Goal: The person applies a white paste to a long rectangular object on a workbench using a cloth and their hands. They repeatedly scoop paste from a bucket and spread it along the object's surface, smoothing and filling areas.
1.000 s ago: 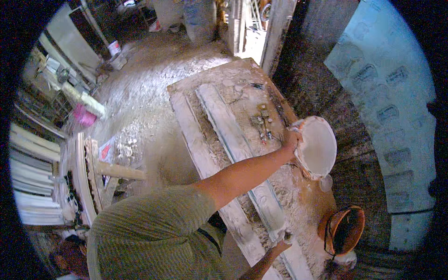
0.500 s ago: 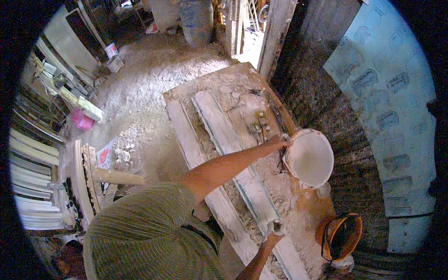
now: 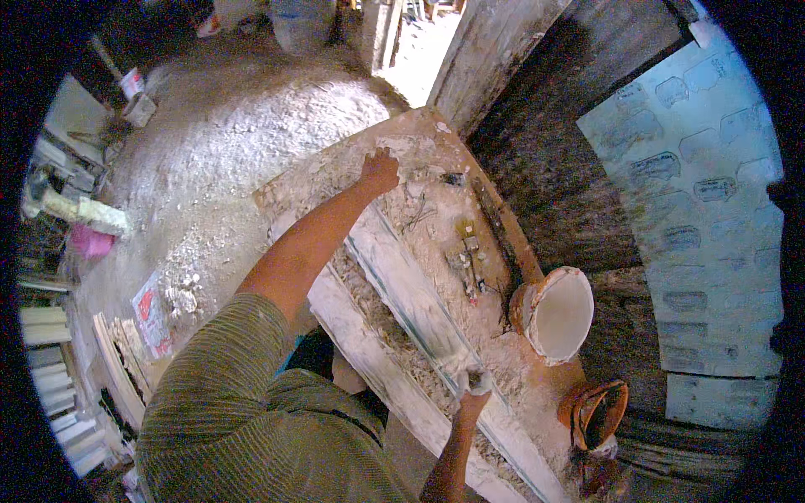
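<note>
My left hand (image 3: 381, 172) reaches to the far end of the plaster-covered bench (image 3: 444, 134), its fingers stretched out over the surface near the end of a long strip. Low in front of me, my right hand (image 3: 472, 404) is closed around a small whitish, hollow-looking piece (image 3: 478, 382), whose kind I cannot make out. It sits over the long white plaster-coated strip (image 3: 411, 289), which has a greenish edge. A second long pale strip (image 3: 360, 335) runs alongside, nearer my body. To the right of both hands stands a tilted bucket (image 3: 563, 317), pale and crusted inside.
An orange bucket (image 3: 599, 415) stands at the bench's right edge. Small tools and wires (image 3: 468, 251) lie on the bench's far right part. A dark wall with a light blue sheet (image 3: 696, 226) rises on the right. Stacked white mouldings (image 3: 71, 411) are at left.
My left hand has let go of the bucket's rim and swung far left to the bench's far end. My right hand still holds the whitish piece. The view has shifted.
</note>
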The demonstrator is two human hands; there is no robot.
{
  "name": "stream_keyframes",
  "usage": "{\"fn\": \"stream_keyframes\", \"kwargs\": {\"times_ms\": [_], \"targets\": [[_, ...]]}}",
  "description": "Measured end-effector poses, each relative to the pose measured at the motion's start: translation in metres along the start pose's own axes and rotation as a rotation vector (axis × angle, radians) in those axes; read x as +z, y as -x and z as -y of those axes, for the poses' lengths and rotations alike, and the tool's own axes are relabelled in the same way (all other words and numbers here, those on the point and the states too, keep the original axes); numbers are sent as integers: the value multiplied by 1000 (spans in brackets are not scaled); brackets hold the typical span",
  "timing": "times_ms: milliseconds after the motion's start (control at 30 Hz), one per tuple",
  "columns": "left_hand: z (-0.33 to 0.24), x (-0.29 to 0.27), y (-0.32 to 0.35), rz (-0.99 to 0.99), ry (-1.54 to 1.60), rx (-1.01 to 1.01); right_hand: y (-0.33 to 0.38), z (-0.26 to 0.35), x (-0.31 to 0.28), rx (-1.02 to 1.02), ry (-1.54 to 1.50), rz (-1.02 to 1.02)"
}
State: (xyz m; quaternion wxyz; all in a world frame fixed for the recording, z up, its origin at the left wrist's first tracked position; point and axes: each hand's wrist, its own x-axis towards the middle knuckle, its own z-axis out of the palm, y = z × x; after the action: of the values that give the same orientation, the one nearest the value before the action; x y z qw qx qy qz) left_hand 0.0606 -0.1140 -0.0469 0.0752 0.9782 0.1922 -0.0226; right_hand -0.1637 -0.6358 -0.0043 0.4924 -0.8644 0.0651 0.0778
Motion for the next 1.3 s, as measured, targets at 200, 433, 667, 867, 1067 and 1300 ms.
{"fn": "stream_keyframes", "kwargs": {"times_ms": [200, 433, 667, 867, 1067, 1300], "targets": [[1, 8, -32, 151, 81, 57, 37, 59, 60, 122, -90, 40], [21, 48, -60, 108, 396, 66, 41, 71, 72, 122, 207, -46], [68, -13, -28, 182, 1288, -235, 6, 152, 98, -15, -80, 49], [15, -101, 83, 109, 1493, -261, -30, 218, 135, -191, -132, 204], [-49, -143, 173, 85, 1823, -177, -59, 261, 140, -470, -229, 134], [-51, -159, 271, -3, 1843, -194, -38, 274, 115, -625, -292, 471]]}}
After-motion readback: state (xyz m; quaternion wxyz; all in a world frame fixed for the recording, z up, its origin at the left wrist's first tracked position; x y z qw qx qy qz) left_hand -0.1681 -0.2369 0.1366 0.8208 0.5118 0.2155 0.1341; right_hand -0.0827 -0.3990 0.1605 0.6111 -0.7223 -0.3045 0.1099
